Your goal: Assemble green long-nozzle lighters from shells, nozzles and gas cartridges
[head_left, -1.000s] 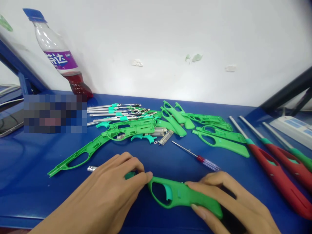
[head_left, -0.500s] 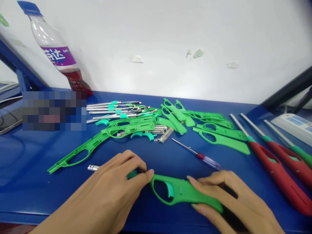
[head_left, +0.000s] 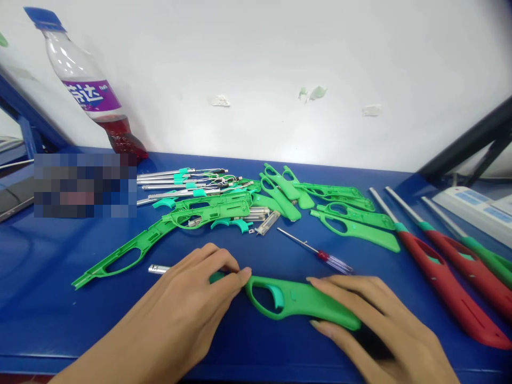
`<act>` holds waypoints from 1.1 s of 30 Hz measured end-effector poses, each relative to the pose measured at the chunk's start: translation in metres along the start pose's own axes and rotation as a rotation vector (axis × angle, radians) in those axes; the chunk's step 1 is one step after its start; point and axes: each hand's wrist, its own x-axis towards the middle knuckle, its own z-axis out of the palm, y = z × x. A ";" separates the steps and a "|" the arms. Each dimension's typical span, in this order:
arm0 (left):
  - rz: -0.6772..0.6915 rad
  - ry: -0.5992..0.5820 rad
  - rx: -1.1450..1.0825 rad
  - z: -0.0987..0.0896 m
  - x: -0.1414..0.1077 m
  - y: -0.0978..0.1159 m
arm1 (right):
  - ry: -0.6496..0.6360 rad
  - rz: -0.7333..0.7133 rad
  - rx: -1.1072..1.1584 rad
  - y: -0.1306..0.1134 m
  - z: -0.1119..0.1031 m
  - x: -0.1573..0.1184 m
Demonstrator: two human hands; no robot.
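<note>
A green long-nosed lighter (head_left: 308, 301) with a teal trigger lies across the front of the blue table, between both hands. My left hand (head_left: 200, 304) is closed around its front end, thumb and finger pinching near the trigger loop; the silver tube tip (head_left: 158, 269) sticks out past the knuckles. My right hand (head_left: 372, 320) grips the handle's rear end, thumb below and fingers above. Just behind lies a screwdriver (head_left: 330, 261) with a clear and red handle. Green handle shells (head_left: 360, 234) rest farther back.
Silver tubes with teal collars and white wires (head_left: 180, 181) are heaped with shells, triggers and clear fuel tanks (head_left: 267, 223). Red lighters (head_left: 448, 282) lie at right, near a white power strip (head_left: 468, 202). A drink bottle (head_left: 90, 96) stands at back left; a blurred patch covers the area before it.
The camera view has shifted slightly. Both hands keep their hold on the green lighter, whose handle sits a little higher in view; the other parts lie as before.
</note>
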 end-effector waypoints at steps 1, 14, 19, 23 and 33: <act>-0.004 -0.001 0.004 0.000 0.000 0.000 | 0.002 0.003 0.009 0.001 0.000 -0.001; 0.064 0.085 0.122 0.004 0.004 0.000 | 0.040 0.018 0.020 -0.004 -0.002 -0.001; 0.084 0.136 0.188 0.003 0.005 0.005 | 0.024 0.024 0.016 -0.003 -0.001 -0.002; 0.093 0.152 0.168 0.007 0.006 0.011 | 0.003 0.026 0.015 -0.002 -0.001 -0.003; 0.168 0.076 0.101 0.024 0.001 0.007 | -0.006 0.022 -0.018 -0.003 -0.001 -0.006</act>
